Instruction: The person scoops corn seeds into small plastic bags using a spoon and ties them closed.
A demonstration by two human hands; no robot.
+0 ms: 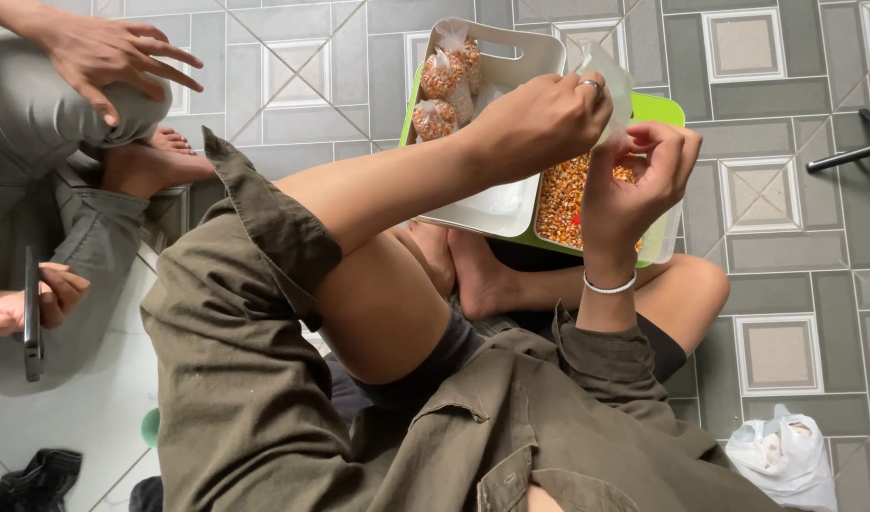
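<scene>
My left hand [546, 118], with a ring on one finger, reaches across my knee and pinches the top of a small clear plastic bag [609, 78]. My right hand [637, 180], with a bracelet at the wrist, pinches the lower edge of the same bag. Both hands hover over a green tray [664, 109] holding loose orange and yellow corn kernels [560, 201]. Beside it a white basket [511, 52] holds a few tied bags of kernels [441, 87].
I sit cross-legged on a grey patterned tile floor [776, 218]. At the left another person sits with a hand [108, 52] on a knee and a phone [32, 315] in the other. A white plastic bag [786, 457] lies at the lower right, and a dark furniture leg [847, 154] at the right.
</scene>
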